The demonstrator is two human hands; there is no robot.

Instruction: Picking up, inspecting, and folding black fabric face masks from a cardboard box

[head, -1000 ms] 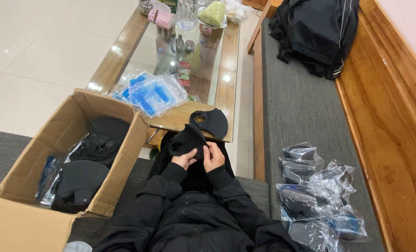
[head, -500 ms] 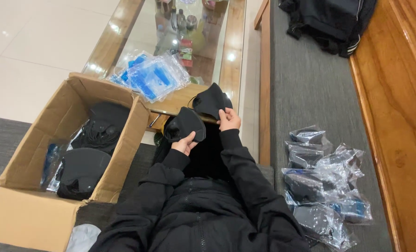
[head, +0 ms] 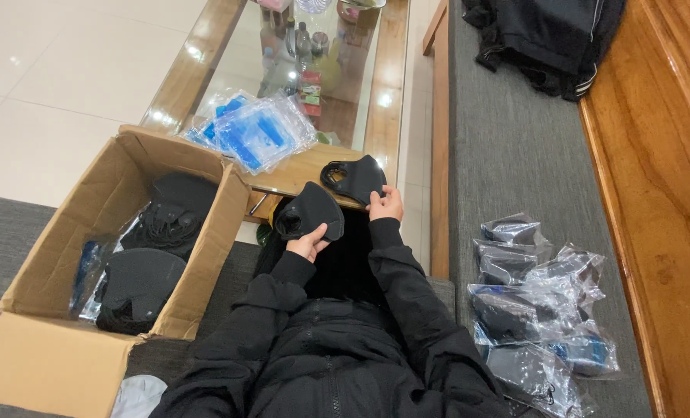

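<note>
Looking down over my black jacket sleeves. My left hand [head: 308, 241] is closed on a black mask [head: 311, 210], thumb over its lower edge, mask held above my lap, just in front of the table [head: 298, 174] edge. My right hand [head: 386, 206] rests its fingers on a second mask [head: 354, 178] lying flat on the wooden table corner; fingers curled against its right edge, but I cannot tell whether they pinch it or only touch. The two masks sit near each other, not touching.

To my left, an open cardboard box [head: 47, 267] on the grey cushion, with black masks heaped inside and some clear wrapping along its left wall. On the table behind the box, a stack of clear bags [head: 256, 133] with blue inserts. Table top is glass with a wood frame; small bottles and jars at the far end, too small to identify.

To my right, on the grey bench seat, a pile of bagged masks [head: 534, 306] in clear plastic. Further up the bench, a black jacket [head: 550, 35] bundled against the wooden backrest.
</note>
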